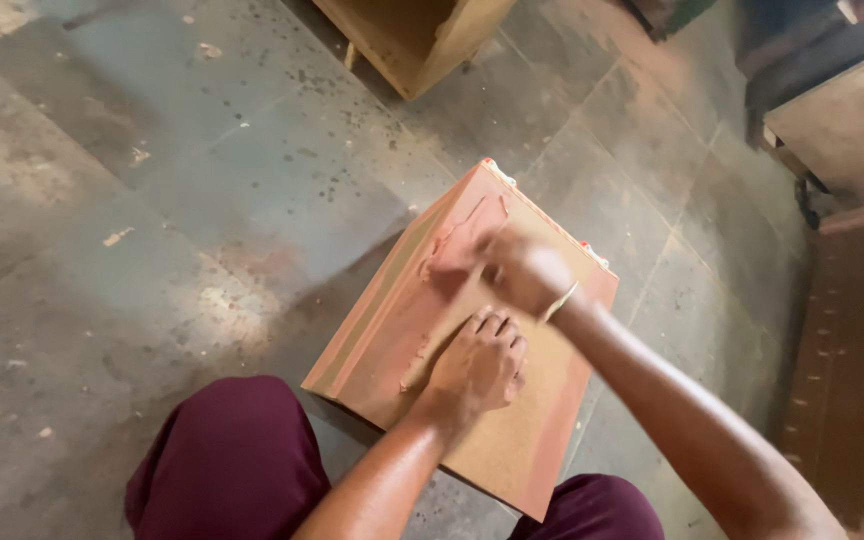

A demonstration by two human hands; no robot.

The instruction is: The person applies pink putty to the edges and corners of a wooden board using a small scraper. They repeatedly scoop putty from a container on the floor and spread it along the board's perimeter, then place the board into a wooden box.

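Nearest the camera: two knees in maroon trousers (227, 465), w/ the wooden box (472, 340) standing on the floor between and just beyond them. Everything below is placed relative to that box.

Left hand (477, 365) lies flat on the box's top face, near its middle, toward the person's side. Fingers close together, curled slightly, pressing down; holding nothing, just steadying. Right hand (524, 272) is just beyond the left, also over the top face, blurred by motion. Its fingers look bunched as if pinching sth small, but can't tell what, if anything. A thin bangle (560, 302) sits at that wrist.

Reddish-pink paste (467, 240) is smeared on the top face, far-left part, next to the right hand; thinner streaks run down the left edge toward the person.

Judgement on doing the work in hand well: keep the left palm's weight on so the box doesn't rock, work the paste in short strokes from the thick patch outward, and keep the left hand off wet areas.

Beyond the box: grey stone floor (152, 200), stained and speckled. Farther, past the box's far corner, the base of another wooden cabinet piece (412, 40). Right of the box, a dark brown panel (857, 370), and a pale board (842, 120) beyond that.
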